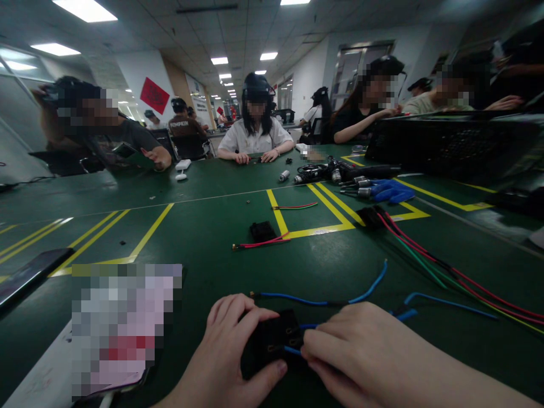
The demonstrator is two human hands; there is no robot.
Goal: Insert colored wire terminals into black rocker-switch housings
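Note:
My left hand (229,340) is closed around a black plastic connector block (283,333) with small slots in its face. Its thumb presses near the lower edge and its fingers lie over the far side. Close by on the right, my right hand (361,345) pinches a blue wire (292,351) that meets the block. A second blue length (308,326) runs from the block under the same hand, and blue ends (408,315) stick out behind it. Just beyond both hands lies a loose blue wire (293,297) with a brass-coloured terminal. My right fingertips are partly hidden.
Farther off are a small black block (262,231), red wires (261,244) and a red-green pair (297,206). A wired connector (370,217) lies right; tools (357,184) and a blue glove (393,191) lie behind. A phone (34,275) is left. Several people sit around the table.

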